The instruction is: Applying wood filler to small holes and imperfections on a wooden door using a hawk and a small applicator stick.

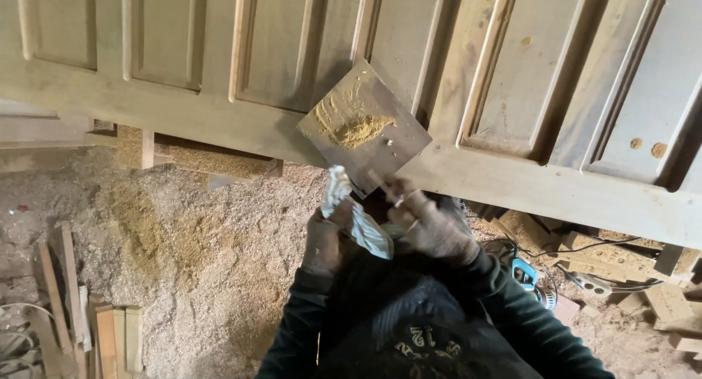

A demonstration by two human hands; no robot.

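Your left hand (325,236) is closed around a crumpled white bag (355,218), which sticks up out of your fist and also hangs down to the right across your chest. Your right hand (431,229) is closed too, pinching a small thin tool (386,185) whose tip reaches up to the near edge of a square board (365,126); exactly what kind of tool it is cannot be made out. Both hands sit close together, just near of the board, almost touching each other.

The square board lies tilted on the near rail of a large panelled wooden door (512,94), which spans the far side of the scene from left to right. On the board is a smeared heap of yellowish sawdust paste (351,123), thickest towards its middle.

Below the door, the floor is covered in sawdust (183,240). Short wooden offcuts (102,328) lie on the near left, and more blocks (658,298) are scattered to the right. A blue power tool (526,276) with a cable sits just right of your right arm.
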